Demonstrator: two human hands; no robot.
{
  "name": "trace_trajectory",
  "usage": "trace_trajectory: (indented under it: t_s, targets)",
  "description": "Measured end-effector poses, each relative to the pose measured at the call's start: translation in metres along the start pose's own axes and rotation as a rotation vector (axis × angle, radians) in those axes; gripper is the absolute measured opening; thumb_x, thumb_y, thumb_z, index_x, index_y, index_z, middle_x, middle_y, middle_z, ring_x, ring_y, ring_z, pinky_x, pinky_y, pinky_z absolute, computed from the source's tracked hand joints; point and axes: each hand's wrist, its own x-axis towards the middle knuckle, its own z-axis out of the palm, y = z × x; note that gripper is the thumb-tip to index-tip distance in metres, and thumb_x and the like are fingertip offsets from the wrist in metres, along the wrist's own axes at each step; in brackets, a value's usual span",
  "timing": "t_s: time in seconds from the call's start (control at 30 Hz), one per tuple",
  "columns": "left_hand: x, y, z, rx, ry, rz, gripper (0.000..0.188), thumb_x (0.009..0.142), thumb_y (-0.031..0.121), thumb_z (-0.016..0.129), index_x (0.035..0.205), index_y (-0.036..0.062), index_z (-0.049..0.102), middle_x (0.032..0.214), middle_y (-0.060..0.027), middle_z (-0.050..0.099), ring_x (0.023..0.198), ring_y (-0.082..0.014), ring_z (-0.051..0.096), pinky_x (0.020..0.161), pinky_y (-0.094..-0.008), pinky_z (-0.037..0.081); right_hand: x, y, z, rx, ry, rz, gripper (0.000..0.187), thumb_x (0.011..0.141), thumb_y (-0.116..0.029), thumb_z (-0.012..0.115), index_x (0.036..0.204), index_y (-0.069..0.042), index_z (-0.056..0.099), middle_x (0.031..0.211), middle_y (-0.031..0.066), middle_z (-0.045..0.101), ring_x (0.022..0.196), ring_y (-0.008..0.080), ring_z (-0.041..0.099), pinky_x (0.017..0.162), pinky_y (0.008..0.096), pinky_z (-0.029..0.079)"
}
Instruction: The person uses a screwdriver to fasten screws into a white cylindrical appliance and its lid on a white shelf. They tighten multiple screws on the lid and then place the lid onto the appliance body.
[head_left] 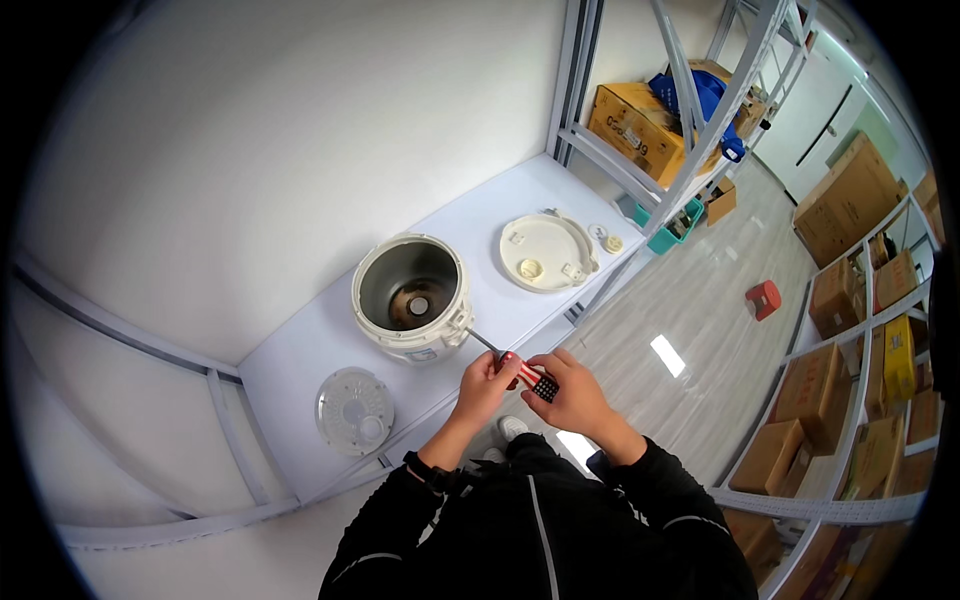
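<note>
Both hands are on a screwdriver whose handle is patterned in red, white and black. My left hand is closed around the front of the handle. My right hand grips its rear end, with fingers and thumb bent about it. The thin shaft runs up and left to the side of a white rice cooker body; whether its tip touches a screw cannot be made out. The cooker stands upright and uncovered, its grey inside browned at the bottom around a round centre piece.
A pale round lid lies right of the cooker on the white table, beside a small cream cap. A perforated metal disc lies at the left. Metal shelving rises beyond; boxes fill the right-hand rack. A red stool stands on the floor.
</note>
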Motion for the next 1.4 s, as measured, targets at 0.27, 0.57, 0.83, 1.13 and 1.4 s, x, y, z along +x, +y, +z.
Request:
trace_trajectory:
  t_s: [0.27, 0.57, 0.83, 1.13, 1.4]
  targets:
    - [-0.006, 0.002, 0.01, -0.142, 0.007, 0.093, 0.034, 0.107, 0.014, 0.069, 0.134, -0.0053, 0.063, 0.112, -0.0099, 0.073, 0.1, -0.0149, 0.072, 0.09, -0.0317, 0.062, 0.003, 0.016, -0.004, 0.446, -0.095, 0.26, 0.05, 0.099, -0.021, 0.076, 0.144, -0.005, 0.059, 0.105, 0.0081, 0.067, 0.078, 0.0148, 0.063, 0.069, 0.033, 0.054]
    - [-0.002, -0.005, 0.01, -0.19, 0.059, 0.036, 0.042, 0.106, 0.007, 0.067, 0.145, -0.0061, 0.056, 0.114, -0.0093, 0.071, 0.106, -0.0181, 0.072, 0.093, -0.0345, 0.062, 0.0, 0.014, -0.004, 0.188, -0.143, 0.106, 0.054, 0.091, -0.02, 0.085, 0.137, 0.0, 0.065, 0.107, 0.0126, 0.071, 0.083, 0.0193, 0.065, 0.075, 0.0363, 0.055]
    - [-0.006, 0.007, 0.019, -0.196, 0.107, 0.066, 0.048, 0.102, -0.001, 0.068, 0.147, -0.0059, 0.052, 0.124, -0.0142, 0.071, 0.112, -0.0209, 0.072, 0.096, -0.0356, 0.062, 0.003, 0.013, -0.01, 0.411, -0.183, 0.31, 0.055, 0.099, -0.029, 0.081, 0.143, -0.001, 0.062, 0.103, 0.0096, 0.073, 0.079, 0.0149, 0.065, 0.068, 0.0334, 0.053]
    - [0.01, 0.011, 0.008, -0.527, 0.343, 0.017, 0.038, 0.112, 0.023, 0.057, 0.142, 0.0008, 0.057, 0.125, -0.0153, 0.071, 0.11, -0.0265, 0.071, 0.099, -0.0435, 0.058, 0.001, 0.021, -0.01, 0.324, -0.161, 0.2, 0.046, 0.101, -0.022, 0.078, 0.139, 0.0, 0.065, 0.103, 0.0073, 0.074, 0.085, 0.0124, 0.065, 0.076, 0.0316, 0.055]
    - [0.026, 0.006, 0.001, -0.547, 0.47, 0.09, 0.032, 0.113, 0.028, 0.056, 0.132, 0.004, 0.067, 0.109, -0.0083, 0.076, 0.086, -0.0152, 0.069, 0.079, -0.0335, 0.057, 0.007, 0.023, -0.016, 0.234, -0.053, 0.117, 0.05, 0.086, -0.015, 0.087, 0.132, -0.005, 0.07, 0.105, 0.0135, 0.062, 0.091, 0.0297, 0.066, 0.083, 0.0405, 0.055]
